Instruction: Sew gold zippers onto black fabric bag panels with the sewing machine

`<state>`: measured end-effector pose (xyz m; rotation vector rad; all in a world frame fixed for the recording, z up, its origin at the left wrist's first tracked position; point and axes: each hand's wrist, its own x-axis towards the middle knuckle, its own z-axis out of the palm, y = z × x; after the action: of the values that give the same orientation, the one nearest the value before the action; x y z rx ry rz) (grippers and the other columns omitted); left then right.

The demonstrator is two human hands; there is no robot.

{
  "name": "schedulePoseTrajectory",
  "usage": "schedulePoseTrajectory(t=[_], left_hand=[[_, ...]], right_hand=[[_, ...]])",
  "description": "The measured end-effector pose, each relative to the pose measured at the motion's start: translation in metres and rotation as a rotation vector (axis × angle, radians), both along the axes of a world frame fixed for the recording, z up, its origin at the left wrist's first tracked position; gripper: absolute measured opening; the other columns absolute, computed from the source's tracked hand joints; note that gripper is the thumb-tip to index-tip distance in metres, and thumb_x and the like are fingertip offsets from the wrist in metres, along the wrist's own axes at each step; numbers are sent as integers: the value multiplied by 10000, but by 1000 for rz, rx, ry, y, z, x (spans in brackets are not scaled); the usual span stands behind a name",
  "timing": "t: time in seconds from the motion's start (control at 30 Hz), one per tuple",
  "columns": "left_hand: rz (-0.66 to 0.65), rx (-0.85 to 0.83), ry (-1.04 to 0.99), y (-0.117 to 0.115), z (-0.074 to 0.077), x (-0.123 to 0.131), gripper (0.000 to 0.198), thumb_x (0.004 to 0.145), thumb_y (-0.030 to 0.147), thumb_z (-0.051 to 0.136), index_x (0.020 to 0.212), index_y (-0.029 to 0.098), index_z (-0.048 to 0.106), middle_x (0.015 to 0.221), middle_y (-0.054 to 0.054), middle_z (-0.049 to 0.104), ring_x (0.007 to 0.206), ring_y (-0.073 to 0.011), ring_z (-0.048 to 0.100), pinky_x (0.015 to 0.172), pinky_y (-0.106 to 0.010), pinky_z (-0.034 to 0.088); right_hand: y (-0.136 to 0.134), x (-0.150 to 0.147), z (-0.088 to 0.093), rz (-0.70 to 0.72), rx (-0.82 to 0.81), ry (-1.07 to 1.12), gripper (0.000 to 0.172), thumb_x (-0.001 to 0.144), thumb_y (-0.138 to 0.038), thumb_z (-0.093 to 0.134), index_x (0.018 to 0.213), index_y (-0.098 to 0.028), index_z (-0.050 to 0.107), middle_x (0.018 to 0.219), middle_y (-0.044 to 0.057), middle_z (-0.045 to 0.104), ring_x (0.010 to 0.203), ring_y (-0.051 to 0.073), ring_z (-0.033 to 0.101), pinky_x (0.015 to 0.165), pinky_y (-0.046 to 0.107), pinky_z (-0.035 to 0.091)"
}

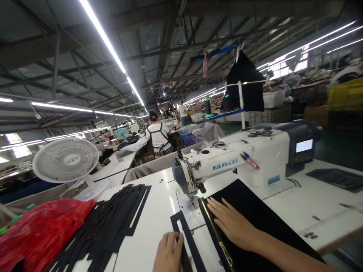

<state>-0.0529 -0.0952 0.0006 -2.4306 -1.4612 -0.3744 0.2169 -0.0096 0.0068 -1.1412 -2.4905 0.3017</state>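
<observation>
My right hand [234, 223] lies flat on a black fabric panel [255, 215], its fingers stretched out beside a gold-toothed zipper [218, 240]. The zipper's upper end is close to the presser foot of the white sewing machine [227, 158]. Low in the picture, my left hand [168, 252] has its fingers closed on the left side of a black slotted strip [188, 238]. That strip rests on the white table left of the zipper; its lower end is cut off by the picture's edge.
A pile of black slotted strips [119, 211] and a red plastic bag [53, 226] lie at the left. Behind them stands a white fan [68, 158]. Pink-handled thread snips [251, 161] rest against the machine. A person [159, 134] sits farther back.
</observation>
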Motion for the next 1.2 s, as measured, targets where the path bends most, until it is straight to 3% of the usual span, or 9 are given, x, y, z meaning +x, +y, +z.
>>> schedulePoseTrajectory(t=[0.1,0.23,0.33,0.43,0.53,0.63,0.8,1.0,1.2], left_hand=[[83,-17,-111,11,23,14,491,767,-10,390,1144,237,587,980,-67,608,886,-211,592,776,-379,532],[107,3,-194,15,26,17,481,802,14,362,1159,248,584,1213,-66,566,1111,-230,541,911,-420,494],[13,49,-247,7,23,21,529,852,34,328,1327,253,410,1301,-61,517,1170,-191,507,969,-367,459],[-151,137,-196,4,25,42,545,881,34,322,1393,216,283,1364,-87,446,1253,-194,409,1010,-366,417],[-225,87,-79,15,26,69,473,869,16,309,1319,128,407,1286,-134,519,1205,-218,467,983,-398,442],[-182,-34,20,33,25,84,446,828,-20,316,1218,85,507,1229,-154,562,1156,-236,517,991,-451,422],[-147,-35,41,50,21,78,483,787,-58,325,1208,87,512,1242,-149,554,1173,-228,500,1010,-459,403],[-210,108,-59,59,9,70,451,796,-39,332,1168,113,536,1192,-147,594,1113,-230,555,936,-481,472],[-238,148,-74,62,7,69,442,811,-35,308,1154,119,542,1180,-147,601,1106,-229,561,901,-457,506]], right_hand=[[-8,-2,-6,19,27,25,468,951,-343,264,1380,-175,347,1436,65,300,1333,207,237,1102,482,165],[-14,-3,-8,21,42,37,472,950,-336,269,1380,-158,345,1431,80,311,1331,214,243,1099,490,163],[-15,-4,-4,15,47,31,470,942,-319,281,1366,-137,370,1420,90,332,1325,220,259,1096,494,174],[-17,-4,1,29,57,-6,463,928,-269,294,1356,-117,386,1412,111,342,1324,232,259,1088,502,187],[-19,-3,3,75,60,-32,467,927,-265,315,1369,-123,364,1415,128,331,1323,243,259,1076,508,211],[-20,-3,3,95,54,-25,478,929,-307,354,1381,-153,346,1418,129,326,1319,254,266,1071,510,222],[-20,-3,1,88,93,20,462,950,-306,311,1400,-201,309,1421,102,329,1311,252,286,1064,509,242],[-18,-2,-2,90,145,-22,473,941,-231,297,1411,-176,276,1422,114,325,1313,247,283,1053,515,264],[-16,-1,-4,104,184,-11,481,945,-243,307,1419,-187,251,1417,106,339,1305,249,303,1048,513,278]])
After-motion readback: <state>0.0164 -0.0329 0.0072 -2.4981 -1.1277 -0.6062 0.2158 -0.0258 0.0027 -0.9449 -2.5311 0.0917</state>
